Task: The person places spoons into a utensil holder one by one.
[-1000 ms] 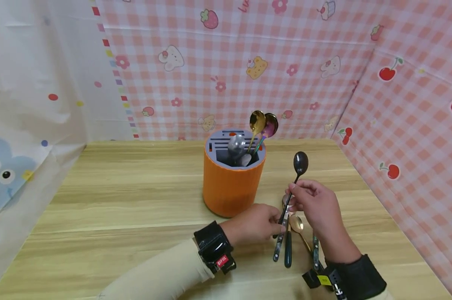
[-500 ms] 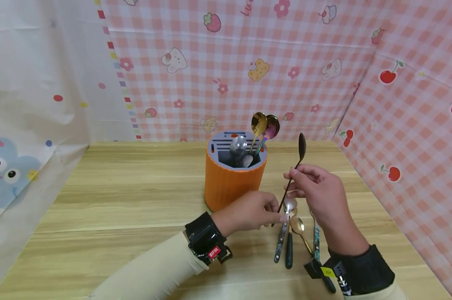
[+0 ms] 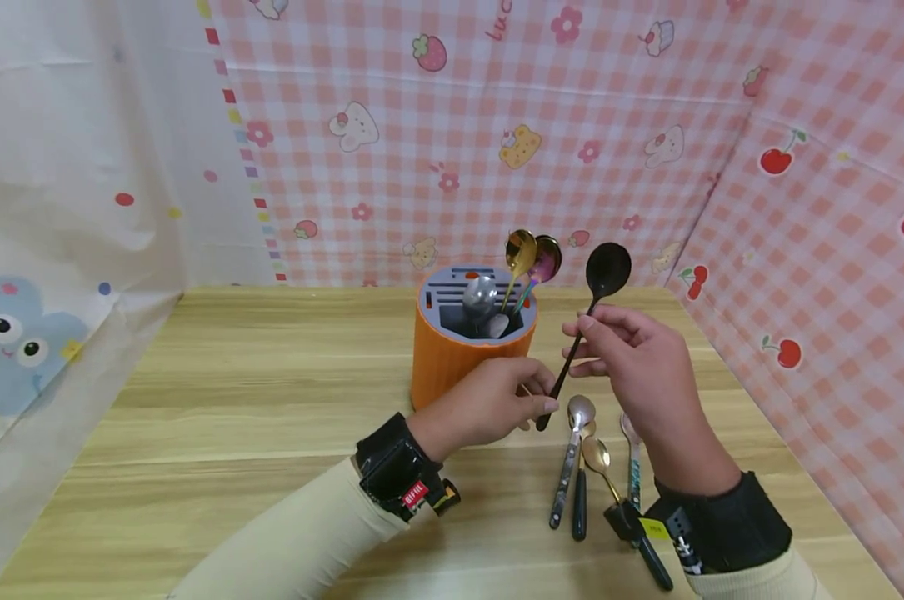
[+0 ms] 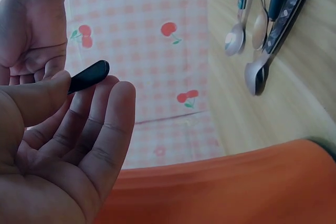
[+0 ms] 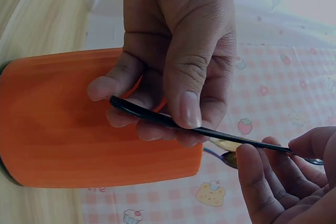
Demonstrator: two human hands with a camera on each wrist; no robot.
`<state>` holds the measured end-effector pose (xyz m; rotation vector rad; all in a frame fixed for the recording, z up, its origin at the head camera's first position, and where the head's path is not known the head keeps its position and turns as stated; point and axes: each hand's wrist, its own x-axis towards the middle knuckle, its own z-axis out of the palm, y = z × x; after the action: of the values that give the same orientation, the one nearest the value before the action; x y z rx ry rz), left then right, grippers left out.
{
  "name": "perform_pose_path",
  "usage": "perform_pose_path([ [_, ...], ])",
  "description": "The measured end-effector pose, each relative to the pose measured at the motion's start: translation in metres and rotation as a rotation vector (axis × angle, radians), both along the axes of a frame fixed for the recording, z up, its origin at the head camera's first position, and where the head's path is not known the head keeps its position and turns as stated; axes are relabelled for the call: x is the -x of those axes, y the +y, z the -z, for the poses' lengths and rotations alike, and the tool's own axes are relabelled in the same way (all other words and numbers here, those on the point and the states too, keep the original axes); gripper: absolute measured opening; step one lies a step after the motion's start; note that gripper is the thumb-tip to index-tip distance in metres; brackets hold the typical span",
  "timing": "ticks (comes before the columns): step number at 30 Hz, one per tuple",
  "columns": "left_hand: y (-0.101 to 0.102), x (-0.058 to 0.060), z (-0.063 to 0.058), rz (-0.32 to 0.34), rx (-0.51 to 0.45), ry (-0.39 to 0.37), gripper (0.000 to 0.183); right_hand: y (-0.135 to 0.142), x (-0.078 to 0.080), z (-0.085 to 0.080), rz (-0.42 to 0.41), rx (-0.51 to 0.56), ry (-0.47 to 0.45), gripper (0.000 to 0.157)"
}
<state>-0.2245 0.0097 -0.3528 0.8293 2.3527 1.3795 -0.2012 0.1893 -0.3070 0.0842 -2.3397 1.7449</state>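
A black spoon (image 3: 608,268) is held up off the table, bowl at the top and handle slanting down to the left. My right hand (image 3: 639,358) pinches it between thumb and fingers just below the bowl. Lower down, my left hand (image 3: 500,396) pinches the handle near its end, thumb on one side and fingers on the other. In the left wrist view the black handle end (image 4: 90,76) pokes out past the thumb. The right wrist view shows both hands on the thin handle (image 5: 220,136), in front of the orange utensil holder (image 5: 63,124).
The orange holder (image 3: 452,367) stands behind my left hand, with several spoons in its front opening, among them a gold spoon (image 3: 521,250) and a rainbow-tinted one (image 3: 546,260). On the table below lie a dark-patterned-handle spoon (image 3: 564,483), a gold spoon (image 3: 597,458) and several others.
Both hands have lifted the black spoon up and away from the other spoons on the table. Its bowl has turned along the way, and the left hand has moved up and left.
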Motion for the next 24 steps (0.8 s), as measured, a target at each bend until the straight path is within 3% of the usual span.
perform_pose_path([
  [11, -0.013, 0.005, -0.019, -0.042, -0.067, 0.040, 0.007, -0.015, 0.008, -0.027, -0.048, -0.017, 0.061, 0.037],
  [16, -0.019, 0.007, -0.031, -0.062, -0.058, 0.048, 0.006, -0.023, 0.012, -0.040, -0.067, -0.049, 0.088, 0.040],
  [24, -0.034, 0.014, -0.052, -0.105, -0.016, 0.121, 0.009, -0.036, 0.021, -0.058, -0.152, 0.003, 0.167, 0.037],
])
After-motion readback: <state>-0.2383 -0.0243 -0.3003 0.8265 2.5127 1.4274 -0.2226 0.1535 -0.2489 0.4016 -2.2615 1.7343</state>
